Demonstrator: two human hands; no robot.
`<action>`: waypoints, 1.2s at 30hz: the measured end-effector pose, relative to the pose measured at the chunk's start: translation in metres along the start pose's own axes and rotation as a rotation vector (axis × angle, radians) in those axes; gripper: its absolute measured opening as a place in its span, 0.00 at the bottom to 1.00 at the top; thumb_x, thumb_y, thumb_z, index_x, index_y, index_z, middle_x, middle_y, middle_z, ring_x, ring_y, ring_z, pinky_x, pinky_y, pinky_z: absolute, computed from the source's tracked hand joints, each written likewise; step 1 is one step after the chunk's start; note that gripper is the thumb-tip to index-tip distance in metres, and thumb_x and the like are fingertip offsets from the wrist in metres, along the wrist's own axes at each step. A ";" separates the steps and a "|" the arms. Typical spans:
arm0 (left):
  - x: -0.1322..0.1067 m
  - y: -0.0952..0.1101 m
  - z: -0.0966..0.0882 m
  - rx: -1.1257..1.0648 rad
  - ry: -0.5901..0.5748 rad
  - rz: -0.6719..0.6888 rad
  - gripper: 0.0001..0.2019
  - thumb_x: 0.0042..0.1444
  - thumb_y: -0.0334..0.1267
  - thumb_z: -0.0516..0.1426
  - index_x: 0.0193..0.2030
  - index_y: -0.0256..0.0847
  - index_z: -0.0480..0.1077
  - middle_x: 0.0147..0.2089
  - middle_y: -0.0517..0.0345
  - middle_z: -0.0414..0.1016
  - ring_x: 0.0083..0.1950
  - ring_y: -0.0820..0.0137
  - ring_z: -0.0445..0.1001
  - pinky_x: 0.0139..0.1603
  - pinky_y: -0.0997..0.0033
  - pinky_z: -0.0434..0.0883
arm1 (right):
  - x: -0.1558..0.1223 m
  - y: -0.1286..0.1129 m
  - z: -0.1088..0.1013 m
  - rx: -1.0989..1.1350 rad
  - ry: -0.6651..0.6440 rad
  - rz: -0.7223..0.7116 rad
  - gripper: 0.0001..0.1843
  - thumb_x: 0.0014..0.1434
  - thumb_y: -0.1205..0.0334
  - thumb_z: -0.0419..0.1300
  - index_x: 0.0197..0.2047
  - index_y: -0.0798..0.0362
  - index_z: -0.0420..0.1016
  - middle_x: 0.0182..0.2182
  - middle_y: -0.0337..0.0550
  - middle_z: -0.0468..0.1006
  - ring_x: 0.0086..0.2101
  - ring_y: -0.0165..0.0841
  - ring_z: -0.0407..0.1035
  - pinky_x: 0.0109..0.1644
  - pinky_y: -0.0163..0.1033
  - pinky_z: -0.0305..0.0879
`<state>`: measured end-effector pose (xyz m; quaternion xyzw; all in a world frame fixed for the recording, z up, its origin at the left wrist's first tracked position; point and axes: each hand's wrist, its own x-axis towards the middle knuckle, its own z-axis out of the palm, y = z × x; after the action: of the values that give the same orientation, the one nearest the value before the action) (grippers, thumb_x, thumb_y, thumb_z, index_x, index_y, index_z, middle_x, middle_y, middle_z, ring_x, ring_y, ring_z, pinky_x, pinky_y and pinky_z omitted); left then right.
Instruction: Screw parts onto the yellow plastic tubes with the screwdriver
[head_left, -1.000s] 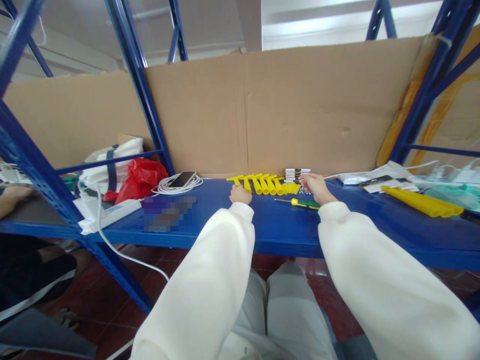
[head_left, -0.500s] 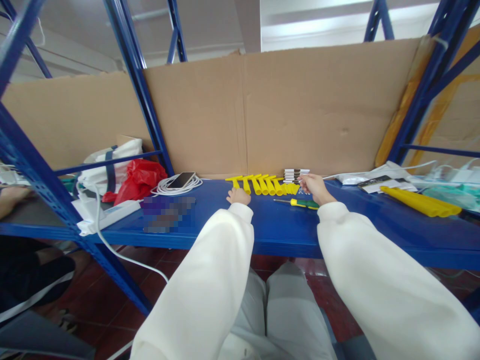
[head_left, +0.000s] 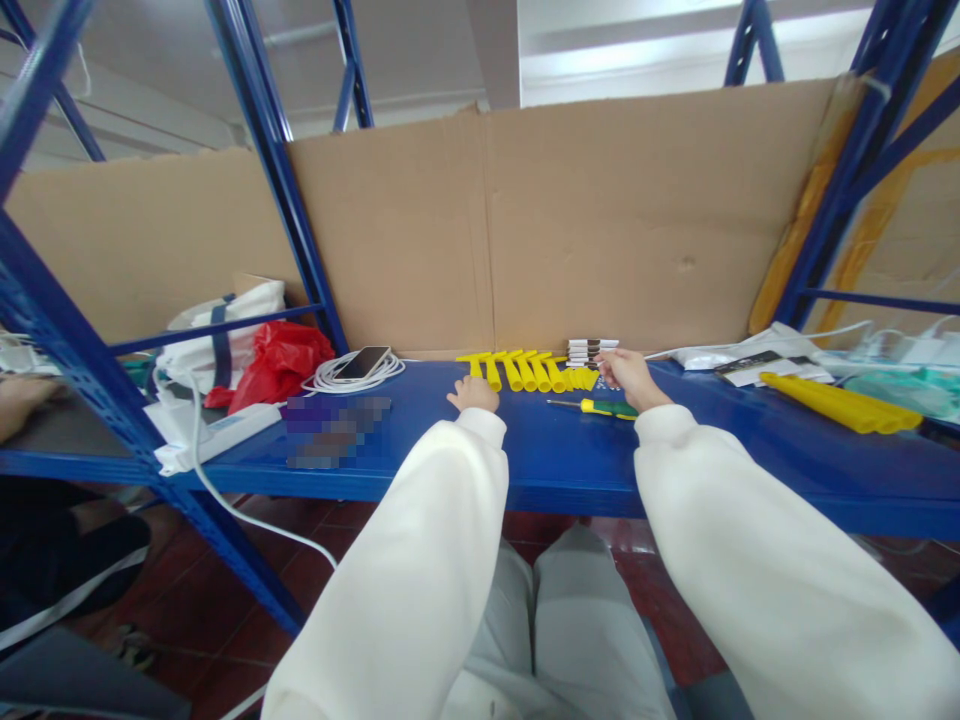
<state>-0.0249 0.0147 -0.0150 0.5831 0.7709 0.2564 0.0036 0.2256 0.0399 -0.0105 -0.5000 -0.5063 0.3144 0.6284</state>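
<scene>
My left hand (head_left: pixel 475 394) rests at the left end of a row of yellow T-shaped plastic pieces (head_left: pixel 534 372). Its fingers are apart, and it touches or nearly touches the leftmost piece. Beyond the row's right end, the fingertips of my right hand (head_left: pixel 630 378) are pinched together; whatever they hold is too small to make out. Just behind these fingers lies a stack of white pieces with dark middles (head_left: pixel 583 352). Tiny bits are scattered beside the fingertips. A screwdriver with a yellow and green handle (head_left: pixel 596 407) lies in front, partly beneath my right hand.
On the blue shelf (head_left: pixel 555 450), a phone (head_left: pixel 363 362) lies on a coiled white cable. A power strip (head_left: pixel 225 438) and red bag (head_left: pixel 277 362) are at left. More yellow pieces (head_left: pixel 840 403) lie right. Cardboard (head_left: pixel 637 220) stands behind. Another person's hand (head_left: pixel 26 400) shows far left.
My left hand has shifted slightly left, and its outer finger spreads a little wider. The leftmost yellow piece has moved a bit right. My right hand stays in place.
</scene>
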 end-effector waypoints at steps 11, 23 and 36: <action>-0.003 0.002 0.000 -0.166 0.151 0.189 0.22 0.56 0.23 0.54 0.51 0.48 0.79 0.68 0.50 0.70 0.69 0.57 0.66 0.67 0.49 0.64 | -0.011 -0.012 0.004 -0.004 0.021 0.037 0.06 0.55 0.67 0.62 0.27 0.56 0.73 0.13 0.34 0.65 0.14 0.23 0.55 0.15 0.29 0.48; -0.001 0.010 0.008 -0.425 0.027 0.444 0.18 0.57 0.21 0.53 0.41 0.40 0.83 0.48 0.54 0.84 0.51 0.67 0.81 0.57 0.71 0.75 | -0.021 -0.022 0.008 -0.008 0.032 0.070 0.09 0.56 0.71 0.58 0.24 0.55 0.70 0.12 0.32 0.63 0.13 0.23 0.53 0.15 0.28 0.45; -0.005 0.012 0.004 -0.366 -0.011 0.502 0.17 0.57 0.24 0.54 0.40 0.41 0.84 0.49 0.53 0.84 0.53 0.65 0.79 0.61 0.66 0.72 | -0.020 -0.023 0.011 -0.060 -0.012 0.054 0.08 0.53 0.70 0.59 0.24 0.54 0.70 0.12 0.33 0.64 0.13 0.23 0.53 0.15 0.28 0.45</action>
<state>-0.0119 0.0142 -0.0150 0.7464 0.5438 0.3805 0.0493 0.2072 0.0181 0.0045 -0.5303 -0.5056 0.3189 0.6012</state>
